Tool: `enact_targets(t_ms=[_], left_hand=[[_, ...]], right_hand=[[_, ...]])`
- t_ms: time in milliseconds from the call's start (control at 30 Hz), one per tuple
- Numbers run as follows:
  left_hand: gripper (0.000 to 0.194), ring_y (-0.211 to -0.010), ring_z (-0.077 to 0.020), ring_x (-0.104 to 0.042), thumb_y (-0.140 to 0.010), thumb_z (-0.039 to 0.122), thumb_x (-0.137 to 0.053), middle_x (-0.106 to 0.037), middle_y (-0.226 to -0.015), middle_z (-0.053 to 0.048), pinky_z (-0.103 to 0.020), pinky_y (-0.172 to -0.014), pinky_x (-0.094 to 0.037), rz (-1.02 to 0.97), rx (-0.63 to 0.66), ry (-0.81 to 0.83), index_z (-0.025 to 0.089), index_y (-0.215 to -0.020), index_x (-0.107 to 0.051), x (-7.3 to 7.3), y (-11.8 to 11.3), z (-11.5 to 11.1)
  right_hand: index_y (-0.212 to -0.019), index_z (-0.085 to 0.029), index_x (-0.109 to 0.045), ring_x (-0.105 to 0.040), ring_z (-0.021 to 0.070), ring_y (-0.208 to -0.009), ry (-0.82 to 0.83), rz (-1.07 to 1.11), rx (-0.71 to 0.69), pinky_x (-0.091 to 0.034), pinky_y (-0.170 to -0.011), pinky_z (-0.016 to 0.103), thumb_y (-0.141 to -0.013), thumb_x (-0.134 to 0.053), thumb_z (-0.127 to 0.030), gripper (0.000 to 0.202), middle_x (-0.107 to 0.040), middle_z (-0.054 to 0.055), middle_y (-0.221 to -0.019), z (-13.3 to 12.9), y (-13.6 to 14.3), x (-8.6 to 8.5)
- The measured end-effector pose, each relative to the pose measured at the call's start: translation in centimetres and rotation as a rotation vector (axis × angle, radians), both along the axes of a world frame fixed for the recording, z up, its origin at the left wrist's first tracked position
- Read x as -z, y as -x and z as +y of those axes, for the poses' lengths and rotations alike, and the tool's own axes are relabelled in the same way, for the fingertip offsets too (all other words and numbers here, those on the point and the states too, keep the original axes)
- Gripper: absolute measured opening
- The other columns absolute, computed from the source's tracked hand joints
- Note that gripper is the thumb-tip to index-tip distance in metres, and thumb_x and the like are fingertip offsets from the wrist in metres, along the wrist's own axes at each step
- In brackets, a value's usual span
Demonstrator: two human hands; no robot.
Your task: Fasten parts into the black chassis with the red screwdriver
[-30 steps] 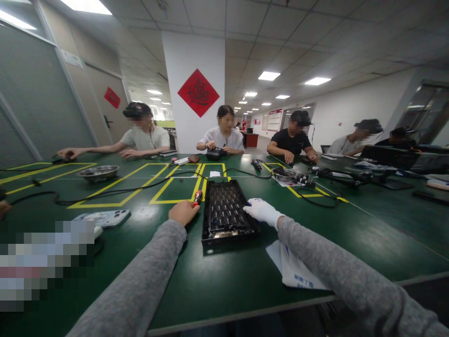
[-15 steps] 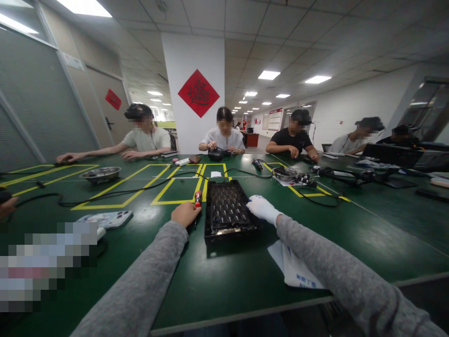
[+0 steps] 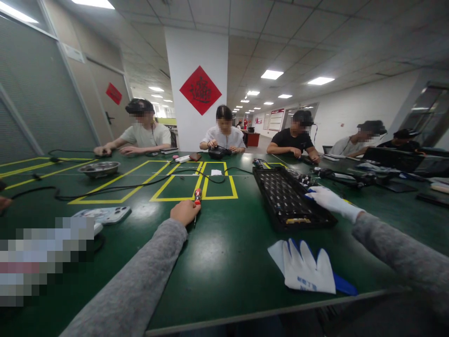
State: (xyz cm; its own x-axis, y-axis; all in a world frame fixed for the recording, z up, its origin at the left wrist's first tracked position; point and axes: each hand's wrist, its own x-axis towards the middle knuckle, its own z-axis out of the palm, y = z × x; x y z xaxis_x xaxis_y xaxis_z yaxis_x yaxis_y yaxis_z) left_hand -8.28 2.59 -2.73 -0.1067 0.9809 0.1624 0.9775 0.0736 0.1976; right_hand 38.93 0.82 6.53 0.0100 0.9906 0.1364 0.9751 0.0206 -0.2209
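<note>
My left hand [image 3: 184,213], bare, is closed around a screwdriver [image 3: 198,195] with a red and dark handle. Its thin shaft points toward me beside my fingers. My right hand [image 3: 331,202], in a white glove, grips the right side of a black rectangular case [image 3: 287,199] holding rows of small pointed pieces. Whether the case rests on the table or is slightly raised, I cannot tell. Nearer to me, a white and blue work glove [image 3: 308,271] lies flat on the green table [image 3: 217,281].
A metal bowl [image 3: 99,169] sits at the left, with a black cable [image 3: 115,192] running across the yellow tape outlines. A phone [image 3: 112,214] lies left of my forearm. Several co-workers sit along the far side. Dark equipment [image 3: 354,175] lies beyond my right hand.
My right hand has shifted the black case from the middle of the table to the right. The loose glove is now more fully uncovered. My left hand keeps the screwdriver in about the same place.
</note>
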Motion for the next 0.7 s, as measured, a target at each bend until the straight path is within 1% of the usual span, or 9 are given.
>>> enact_targets(t_ms=[67,133,200,267,367,467,567,633,700], left_hand=[[0.050,-0.076,-0.0210,-0.061,-0.078,0.055,-0.034,-0.067,-0.084,-0.009,-0.025,-0.062,-0.041,0.006,-0.001,-0.004,0.020,-0.076,-0.069,0.0,-0.1,-0.1],[0.050,-0.077,-0.0209,-0.061,-0.079,0.055,-0.034,-0.067,-0.084,-0.009,-0.025,-0.063,-0.042,0.009,-0.001,-0.009,0.021,-0.075,-0.069,0.0,-0.1,-0.2],[0.050,-0.077,-0.0206,-0.061,-0.079,0.055,-0.033,-0.067,-0.084,-0.008,-0.025,-0.063,-0.041,0.010,-0.002,-0.014,0.021,-0.075,-0.069,0.0,-0.2,-0.2],[0.050,-0.077,-0.0203,-0.061,-0.079,0.056,-0.032,-0.067,-0.084,-0.008,-0.024,-0.062,-0.041,0.010,-0.004,-0.015,0.022,-0.076,-0.069,0.1,-0.2,-0.2],[0.051,-0.077,-0.0204,-0.061,-0.079,0.056,-0.031,-0.067,-0.083,-0.007,-0.024,-0.061,-0.040,0.015,0.005,-0.014,0.022,-0.076,-0.069,0.2,-0.4,-0.3],[0.050,-0.075,-0.0203,-0.060,-0.079,0.056,-0.031,-0.067,-0.082,-0.007,-0.025,-0.060,-0.040,0.023,0.026,-0.006,0.023,-0.075,-0.068,0.4,-0.5,-0.3],[0.050,-0.074,-0.0199,-0.060,-0.079,0.056,-0.030,-0.066,-0.081,-0.006,-0.025,-0.059,-0.039,0.029,0.033,-0.001,0.023,-0.074,-0.068,0.5,-0.6,-0.3],[0.051,-0.074,-0.0198,-0.060,-0.079,0.056,-0.029,-0.066,-0.082,-0.007,-0.025,-0.059,-0.039,0.032,0.031,-0.005,0.023,-0.074,-0.067,0.5,-0.6,-0.3],[0.051,-0.073,-0.0197,-0.060,-0.079,0.057,-0.029,-0.066,-0.082,-0.007,-0.024,-0.058,-0.038,0.031,0.028,-0.010,0.023,-0.074,-0.067,0.5,-0.7,-0.3]], right_hand=[[-0.089,-0.008,-0.061,-0.058,0.0185,-0.083,0.039,0.048,0.013,-0.040,-0.070,0.022,-0.084,-0.039,-0.026,0.028,-0.063,0.015,-0.094,-0.6,-2.7,-0.1],[-0.087,-0.009,-0.060,-0.059,0.0180,-0.079,0.073,0.099,0.041,-0.040,-0.066,0.021,-0.084,-0.039,-0.025,0.027,-0.063,0.015,-0.091,-1.1,-4.9,0.1],[-0.088,-0.010,-0.058,-0.059,0.0182,-0.079,0.110,0.259,0.093,-0.041,-0.065,0.021,-0.082,-0.041,-0.024,0.023,-0.063,0.015,-0.094,-1.4,-6.8,0.6],[-0.090,-0.011,-0.056,-0.059,0.0184,-0.079,0.158,0.375,0.091,-0.041,-0.066,0.022,-0.082,-0.041,-0.025,0.022,-0.061,0.016,-0.095,-1.5,-8.5,1.4],[-0.086,-0.011,-0.054,-0.058,0.0181,-0.074,0.196,0.447,0.083,-0.042,-0.065,0.023,-0.084,-0.037,-0.026,0.023,-0.061,0.017,-0.090,-1.4,-10.5,2.4],[-0.085,-0.011,-0.055,-0.057,0.0181,-0.073,0.178,0.420,0.082,-0.041,-0.066,0.025,-0.083,-0.039,-0.026,0.022,-0.061,0.016,-0.088,-1.3,-11.6,3.1],[-0.084,-0.011,-0.057,-0.057,0.0183,-0.074,0.166,0.383,0.091,-0.041,-0.067,0.026,-0.081,-0.042,-0.023,0.019,-0.061,0.015,-0.087,-1.2,-12.0,3.4],[-0.085,-0.011,-0.059,-0.057,0.0185,-0.074,0.167,0.346,0.103,-0.041,-0.067,0.026,-0.081,-0.044,-0.023,0.020,-0.062,0.015,-0.086,-1.2,-12.0,3.2],[-0.088,-0.010,-0.061,-0.058,0.0189,-0.074,0.184,0.256,0.114,-0.041,-0.067,0.026,-0.081,-0.044,-0.027,0.025,-0.063,0.016,-0.088,-1.2,-11.9,2.5]])
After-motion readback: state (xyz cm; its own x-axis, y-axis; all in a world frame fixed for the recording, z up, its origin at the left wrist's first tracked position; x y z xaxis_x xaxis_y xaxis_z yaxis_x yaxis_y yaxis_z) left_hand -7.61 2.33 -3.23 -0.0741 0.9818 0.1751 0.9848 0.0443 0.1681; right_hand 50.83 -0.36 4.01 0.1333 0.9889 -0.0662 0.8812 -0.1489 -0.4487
